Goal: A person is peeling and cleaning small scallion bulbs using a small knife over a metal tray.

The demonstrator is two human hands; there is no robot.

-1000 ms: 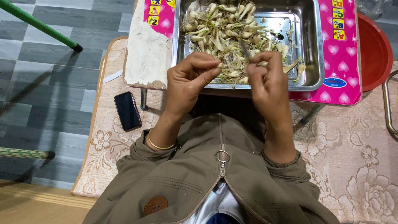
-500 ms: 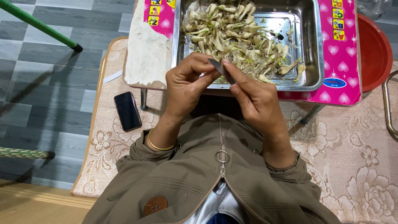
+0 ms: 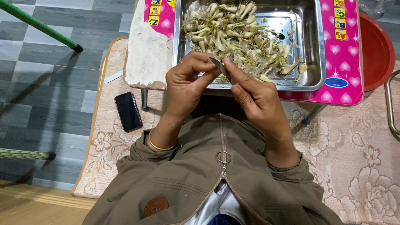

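Observation:
A steel tray (image 3: 313, 62) on a small pink table (image 3: 346, 54) holds a heap of pale small bulbs with roots (image 3: 233, 33). My right hand (image 3: 256, 98) grips a small knife (image 3: 223, 68), its blade pointing up and left. My left hand (image 3: 189, 81) is closed on something small at the blade's tip; the piece itself is hidden by my fingers. Both hands meet over the tray's near edge.
A black phone (image 3: 128, 111) lies on the beige floral mat (image 3: 354, 166) to my left. A red basin (image 3: 377, 50) sits right of the table. A green pole (image 3: 39, 27) crosses the grey tiled floor. A metal frame (image 3: 391, 108) stands at far right.
My hands were apart over the tray one second ago. They have come together, the right hand moving left until the knife meets the fingers of my left hand.

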